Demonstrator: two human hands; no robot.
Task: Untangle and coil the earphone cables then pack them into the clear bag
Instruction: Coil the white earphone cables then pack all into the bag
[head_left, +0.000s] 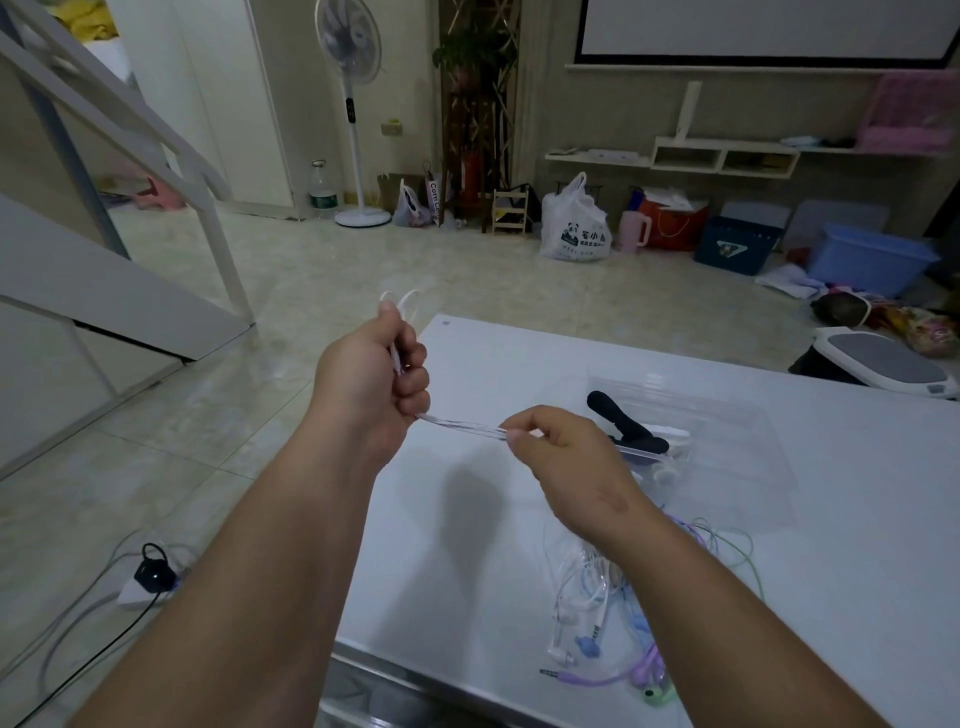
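- Left hand (371, 374) fisted round the white cable (462, 427), loops poking out on top.
- Right hand (558, 457) pinches its stretched strands above the table (779, 545).
- Light, floppy, probably slippery: grip bundled strands.

Both bare forearms reached forward. The left hand (371, 376) was curled into a loose fist, thumb up, held higher and farther out — the right hand (558, 457) sat lower, knuckles up, its fingers (524, 435) pinched together toward the left.
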